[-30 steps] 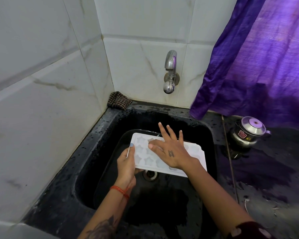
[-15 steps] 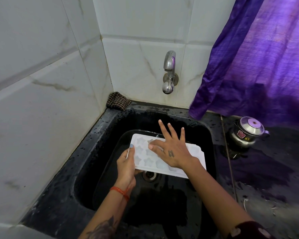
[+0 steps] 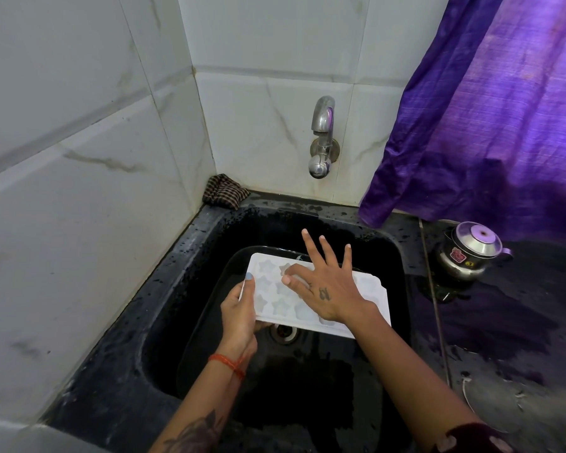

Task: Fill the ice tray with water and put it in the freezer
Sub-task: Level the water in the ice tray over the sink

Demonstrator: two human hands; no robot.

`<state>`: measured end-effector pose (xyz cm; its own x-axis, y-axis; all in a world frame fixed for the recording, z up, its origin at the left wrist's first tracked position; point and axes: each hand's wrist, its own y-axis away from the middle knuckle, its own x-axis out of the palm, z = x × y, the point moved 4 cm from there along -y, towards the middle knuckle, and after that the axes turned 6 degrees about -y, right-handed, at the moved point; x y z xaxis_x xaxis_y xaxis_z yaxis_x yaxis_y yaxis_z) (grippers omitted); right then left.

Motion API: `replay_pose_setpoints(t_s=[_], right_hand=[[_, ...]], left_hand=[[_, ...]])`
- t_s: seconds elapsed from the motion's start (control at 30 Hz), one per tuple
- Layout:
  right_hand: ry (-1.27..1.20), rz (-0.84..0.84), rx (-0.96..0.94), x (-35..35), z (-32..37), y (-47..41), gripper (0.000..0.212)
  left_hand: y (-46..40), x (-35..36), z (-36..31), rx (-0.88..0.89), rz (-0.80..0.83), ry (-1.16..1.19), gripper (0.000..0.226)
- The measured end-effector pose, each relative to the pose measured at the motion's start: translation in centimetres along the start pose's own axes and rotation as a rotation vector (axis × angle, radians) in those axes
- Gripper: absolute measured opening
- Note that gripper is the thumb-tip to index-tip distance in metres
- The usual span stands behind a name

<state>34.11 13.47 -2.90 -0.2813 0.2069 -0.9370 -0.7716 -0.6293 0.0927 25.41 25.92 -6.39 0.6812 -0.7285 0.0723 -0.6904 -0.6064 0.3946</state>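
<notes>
Two hands over the black sink point(image 3: 190, 276); the white ice tray point(image 3: 371, 297), star-shaped cells, is held level above the drain point(image 3: 284, 332), low inside the basin; left hand point(image 3: 239, 310) grasps the tray's left short edge, thumb on top of the rim, fingers curled under; right hand point(image 3: 324, 286) lies across the tray's upper face, fingers spread and mostly straight, index and thumb bent toward a cell, not gripping; whether the cells already hold water, cannot tell: they look pale and glossy, nothing more.

Wall tap point(image 3: 321, 138) stands above and behind the tray; no stream visible from its spout; sink walls and dark counter point(image 3: 504, 322) are wet; a checked cloth point(image 3: 224, 191) sits in the back-left corner; a small steel lidded pot point(image 3: 471, 251) rests on the counter at right, below a purple curtain point(image 3: 504, 109).

Judgement: filling step in hand, freezer step not begun; next move likely calls for the right hand to come off the tray and reach the tap, tray brought under the spout and kept flat; a tilt would spill the shallow cells.
</notes>
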Motion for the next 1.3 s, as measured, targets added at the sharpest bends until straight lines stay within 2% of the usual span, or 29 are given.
replay_pose_setpoints(t_s=[0.17,0.33,0.5,0.77,1.13,1.3], right_hand=[[-0.110,0.002,-0.008,0.0,0.1,0.0,0.051],[-0.190,-0.084,-0.084,-0.8,1.3,-0.1,0.076],[-0.157,0.007,-0.076,-0.3,1.8,-0.8,0.048],[-0.046,0.070,-0.086,0.7,3.0,-1.8,0.058],[0.073,0.031,-0.090,-0.2,2.5,-1.7,0.053],[0.044,0.069,-0.075,0.4,2.8,-1.6,0.055]], left_hand=[[0.0,-0.1,-0.1,0.004,-0.003,0.004,0.026],[0.1,0.0,-0.1,0.007,0.000,0.008,0.026],[0.1,0.0,-0.1,0.003,0.000,0.017,0.024],[0.0,0.1,0.1,0.012,0.008,-0.010,0.023],[0.1,0.2,0.2,-0.018,0.019,0.030,0.026],[-0.1,0.1,-0.1,-0.010,0.020,0.032,0.024]])
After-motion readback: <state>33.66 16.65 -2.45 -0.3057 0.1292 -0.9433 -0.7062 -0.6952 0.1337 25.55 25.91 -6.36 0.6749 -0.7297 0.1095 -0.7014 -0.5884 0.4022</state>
